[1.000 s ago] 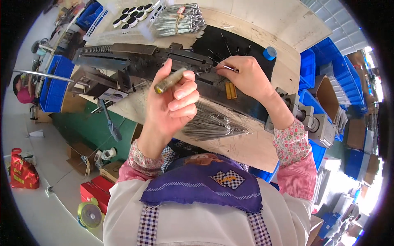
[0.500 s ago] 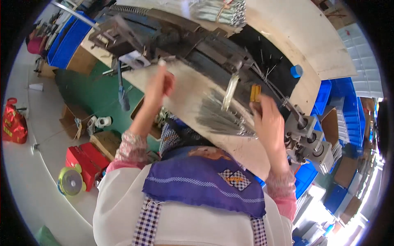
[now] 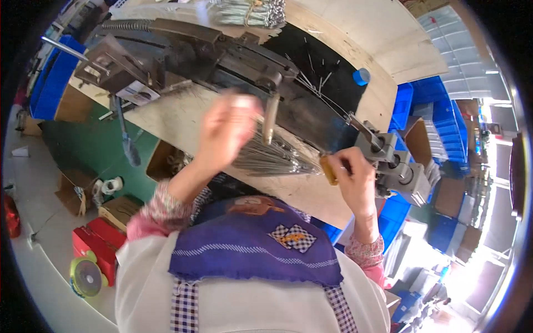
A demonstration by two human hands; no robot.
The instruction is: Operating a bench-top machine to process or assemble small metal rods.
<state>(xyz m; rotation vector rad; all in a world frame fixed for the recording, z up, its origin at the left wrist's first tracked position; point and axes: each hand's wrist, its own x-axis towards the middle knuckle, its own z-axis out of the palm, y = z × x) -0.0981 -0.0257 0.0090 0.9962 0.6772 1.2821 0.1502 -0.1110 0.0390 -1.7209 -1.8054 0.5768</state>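
My right hand [image 3: 356, 178] has its fingers closed on a small yellow block-like piece [image 3: 328, 170], just past the right ends of a pile of thin metal rods [image 3: 277, 158]. Blurred by motion, my left hand [image 3: 227, 130] is over the left part of that pile; its fingers are too smeared to read. Between the hands, a crank handle [image 3: 271, 119] hangs from the dark metal bench machine [image 3: 239, 61]. Beyond my right hand sits the machine's metal end fixture [image 3: 397, 166], with long thin rods [image 3: 319, 89] running toward it.
A tied bundle of rods [image 3: 252, 12] lies at the back. On the black mat [image 3: 333, 50] are loose rods and a blue round cap [image 3: 361, 76]. Blue bins [image 3: 438, 111] stand at the right. A blue-handled tool [image 3: 129, 147] hangs off the table's left edge.
My left hand has swung right, from the table's left part to over the rods. My right hand, with the yellow piece, has come down nearer the rod ends. The whole view has shifted.
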